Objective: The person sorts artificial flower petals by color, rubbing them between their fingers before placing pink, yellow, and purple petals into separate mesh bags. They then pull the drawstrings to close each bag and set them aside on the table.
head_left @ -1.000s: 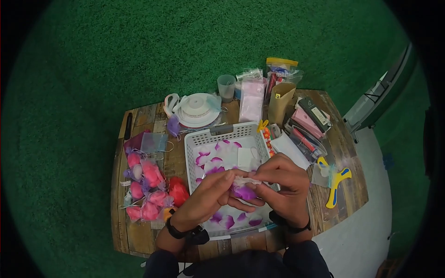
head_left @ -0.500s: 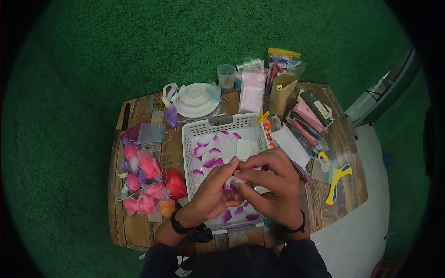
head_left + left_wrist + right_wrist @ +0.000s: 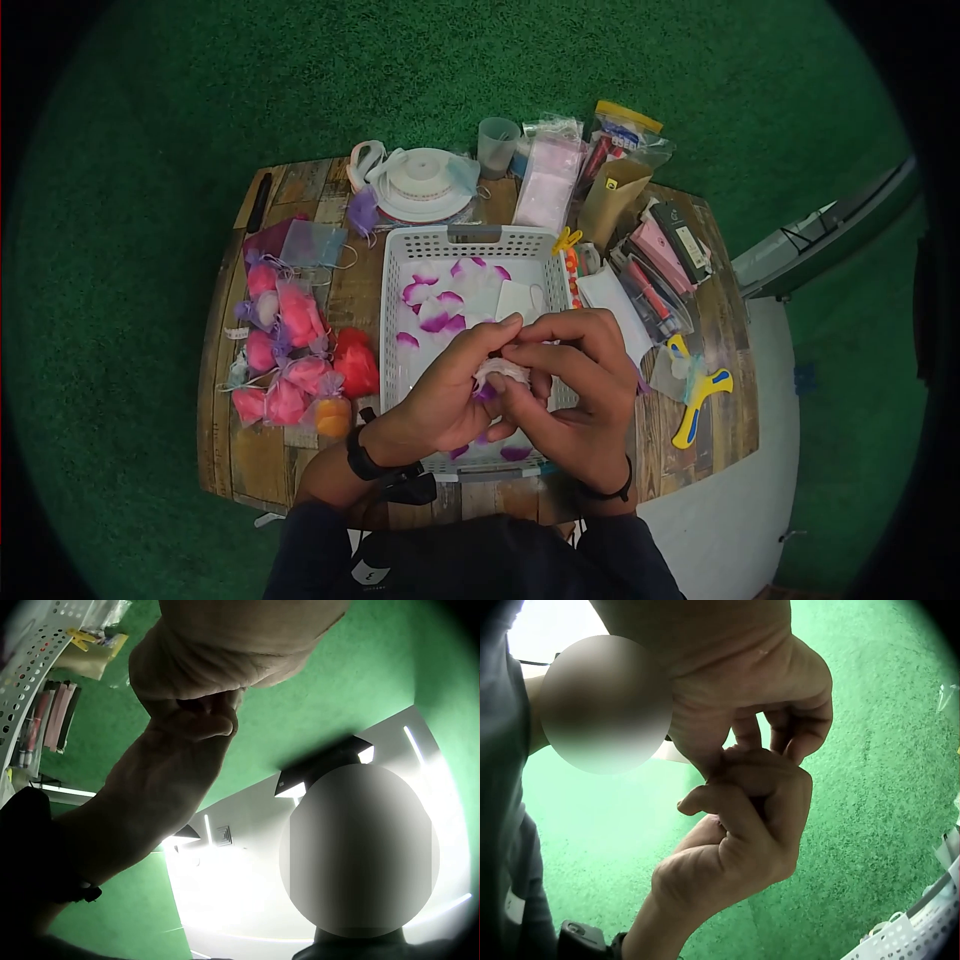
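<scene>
Above a white plastic basket point(image 3: 390, 300), both hands meet at a small white sheer pouch point(image 3: 503, 369) with gathered fabric and purple petals showing beneath. My left hand point(image 3: 452, 388) cups the pouch from the left, its thumb raised along the edge. From the other side my right hand point(image 3: 580, 385) pinches the gathered fabric between thumb and fingers. In the right wrist view the left hand point(image 3: 739, 832) lies curled under the right hand point(image 3: 757, 682), and the pouch is mostly hidden. Purple-and-white petals point(image 3: 437, 313) and a white card point(image 3: 514, 297) lie in the basket.
Filled pink pouches point(image 3: 300, 315) and a red one point(image 3: 354, 364) lie left of the basket. Behind stand a ribbon spool point(image 3: 420, 185), a clear cup point(image 3: 497, 147) and a paper bag point(image 3: 610, 197). A yellow-and-blue tool point(image 3: 703, 407) lies at the right.
Both hands have drawn closer around the pouch, and its purple lower part is now mostly covered. The right fingers have shifted along the gathered fabric. The head view has shifted slightly.
</scene>
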### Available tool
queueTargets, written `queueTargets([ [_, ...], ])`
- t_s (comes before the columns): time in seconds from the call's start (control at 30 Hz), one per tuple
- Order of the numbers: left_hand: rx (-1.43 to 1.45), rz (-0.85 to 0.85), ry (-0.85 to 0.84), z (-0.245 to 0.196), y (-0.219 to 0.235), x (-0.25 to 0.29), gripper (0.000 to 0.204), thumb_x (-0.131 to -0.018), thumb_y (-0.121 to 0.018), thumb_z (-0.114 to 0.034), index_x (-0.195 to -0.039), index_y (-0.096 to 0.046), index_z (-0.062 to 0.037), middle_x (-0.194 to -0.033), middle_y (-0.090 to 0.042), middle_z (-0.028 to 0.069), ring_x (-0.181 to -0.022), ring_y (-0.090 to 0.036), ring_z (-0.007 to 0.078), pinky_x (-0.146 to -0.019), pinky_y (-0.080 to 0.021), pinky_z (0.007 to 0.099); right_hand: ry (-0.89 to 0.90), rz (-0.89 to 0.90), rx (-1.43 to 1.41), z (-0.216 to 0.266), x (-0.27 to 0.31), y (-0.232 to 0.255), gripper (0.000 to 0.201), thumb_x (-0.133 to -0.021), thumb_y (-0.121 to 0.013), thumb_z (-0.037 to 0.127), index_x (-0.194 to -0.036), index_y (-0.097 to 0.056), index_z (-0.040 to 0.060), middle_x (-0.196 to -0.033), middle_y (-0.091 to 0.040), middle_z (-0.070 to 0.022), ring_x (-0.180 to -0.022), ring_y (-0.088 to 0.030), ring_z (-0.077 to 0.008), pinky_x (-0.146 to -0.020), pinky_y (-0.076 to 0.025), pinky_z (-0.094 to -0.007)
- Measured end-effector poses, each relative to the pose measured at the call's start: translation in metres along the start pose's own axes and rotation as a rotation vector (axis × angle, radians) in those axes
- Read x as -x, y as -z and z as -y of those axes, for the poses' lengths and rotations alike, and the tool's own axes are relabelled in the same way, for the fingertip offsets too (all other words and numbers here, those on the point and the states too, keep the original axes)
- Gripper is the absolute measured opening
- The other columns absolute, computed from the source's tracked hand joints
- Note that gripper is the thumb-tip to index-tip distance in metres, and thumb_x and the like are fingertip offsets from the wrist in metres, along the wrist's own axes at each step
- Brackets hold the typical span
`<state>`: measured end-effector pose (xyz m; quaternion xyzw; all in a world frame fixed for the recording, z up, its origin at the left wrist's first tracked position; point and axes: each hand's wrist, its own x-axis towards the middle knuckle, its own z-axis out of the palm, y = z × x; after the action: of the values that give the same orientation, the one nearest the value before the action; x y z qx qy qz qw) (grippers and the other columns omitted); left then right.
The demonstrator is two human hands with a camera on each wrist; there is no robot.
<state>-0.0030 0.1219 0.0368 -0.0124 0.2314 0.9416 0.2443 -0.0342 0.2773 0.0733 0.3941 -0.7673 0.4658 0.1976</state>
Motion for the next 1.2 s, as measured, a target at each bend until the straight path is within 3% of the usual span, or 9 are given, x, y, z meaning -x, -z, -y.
queueTargets([
  [0.37, -0.202, -0.016, -0.104, -0.002, -0.001, -0.002, 0.045, -0.103, -0.042, -0.042, -0.098, -0.061, -0.0013, -0.082, -0.063, 0.0073, -0.056, -0.060, 0.0134, -0.039, -0.045, 0.0263, -0.051, 0.034, 0.026, 0.001, 0.000, 0.003, 0.026, -0.066, -0.078, 0.002, -0.091, -0.073, 0.0033, -0.098, -0.065, -0.0090, -0.091, -0.059, -0.0234, -0.078, -0.048, -0.0325],
  [0.47, -0.196, 0.052, -0.029, -0.009, -0.003, 0.001, 0.048, -0.103, -0.040, -0.043, -0.110, -0.057, 0.0008, -0.086, -0.063, 0.0084, -0.060, -0.062, 0.0146, -0.043, -0.050, 0.0261, -0.111, 0.017, -0.040, 0.000, 0.005, 0.007, 0.023, -0.067, -0.077, -0.001, -0.089, -0.072, 0.0019, -0.096, -0.063, -0.0097, -0.089, -0.059, -0.0217, -0.075, -0.048, -0.0291],
  [0.53, -0.446, 0.074, -0.262, -0.013, -0.015, 0.006, 0.051, -0.103, -0.042, -0.045, -0.122, -0.050, 0.0016, -0.093, -0.064, 0.0103, -0.068, -0.066, 0.0163, -0.050, -0.055, 0.0262, -0.098, -0.075, -0.054, -0.006, 0.008, 0.006, 0.022, -0.068, -0.077, -0.001, -0.090, -0.072, 0.0024, -0.096, -0.064, -0.0088, -0.086, -0.059, -0.0211, -0.071, -0.047, -0.0300],
  [0.6, -0.554, 0.165, -0.307, -0.019, -0.012, 0.008, 0.045, -0.102, -0.052, -0.032, -0.130, -0.042, 0.0021, -0.101, -0.064, 0.0126, -0.080, -0.068, 0.0175, -0.058, -0.059, 0.0284, -0.086, -0.164, -0.066, -0.008, 0.009, 0.008, 0.022, -0.069, -0.076, -0.001, -0.091, -0.072, 0.0030, -0.095, -0.064, -0.0079, -0.083, -0.059, -0.0206, -0.067, -0.046, -0.0309],
  [0.7, -0.788, 0.036, -0.351, -0.019, -0.013, 0.016, 0.034, -0.095, -0.058, 0.003, -0.126, -0.046, 0.0055, -0.104, -0.066, 0.0157, -0.085, -0.070, 0.0177, -0.066, -0.061, 0.0303, -0.154, -0.223, -0.198, -0.005, 0.009, 0.006, 0.019, -0.073, -0.075, -0.002, -0.091, -0.070, 0.0026, -0.094, -0.064, -0.0083, -0.078, -0.059, -0.0163, -0.062, -0.046, -0.0269],
  [0.9, -0.970, -0.055, -0.475, -0.013, -0.014, 0.016, 0.023, -0.095, -0.059, 0.001, -0.116, -0.053, 0.0077, -0.094, -0.068, 0.0170, -0.074, -0.072, 0.0223, -0.061, -0.061, 0.0308, -0.195, -0.208, -0.340, -0.005, 0.005, 0.005, 0.018, -0.077, -0.073, -0.003, -0.094, -0.069, 0.0016, -0.090, -0.063, -0.0078, -0.073, -0.058, -0.0120, -0.060, -0.045, -0.0240],
  [1.03, -0.993, -0.057, -0.375, -0.017, -0.017, 0.019, 0.025, -0.094, -0.061, -0.001, -0.117, -0.056, 0.0074, -0.097, -0.068, 0.0152, -0.078, -0.071, 0.0195, -0.064, -0.061, 0.0308, -0.274, -0.068, -0.376, -0.009, 0.005, 0.012, 0.017, -0.078, -0.071, -0.003, -0.095, -0.068, -0.0009, -0.085, -0.064, -0.0070, -0.071, -0.059, -0.0115, -0.060, -0.045, -0.0237],
  [1.13, -1.171, -0.103, -0.646, -0.019, -0.015, 0.013, 0.025, -0.092, -0.067, -0.006, -0.115, -0.064, 0.0038, -0.094, -0.070, 0.0094, -0.081, -0.068, 0.0128, -0.066, -0.056, 0.0236, -0.209, -0.058, -0.397, -0.013, 0.005, 0.012, 0.017, -0.078, -0.071, -0.004, -0.094, -0.068, -0.0019, -0.083, -0.063, -0.0076, -0.068, -0.058, -0.0117, -0.059, -0.046, -0.0242],
  [1.2, -1.179, -0.132, -0.687, -0.019, -0.015, 0.013, 0.025, -0.091, -0.068, -0.005, -0.114, -0.066, 0.0027, -0.093, -0.070, 0.0099, -0.080, -0.068, 0.0130, -0.066, -0.055, 0.0236, -0.210, -0.010, -0.338, -0.014, 0.006, 0.014, 0.015, -0.078, -0.071, -0.002, -0.093, -0.068, -0.0020, -0.083, -0.063, -0.0082, -0.067, -0.059, -0.0121, -0.059, -0.046, -0.0245],
])
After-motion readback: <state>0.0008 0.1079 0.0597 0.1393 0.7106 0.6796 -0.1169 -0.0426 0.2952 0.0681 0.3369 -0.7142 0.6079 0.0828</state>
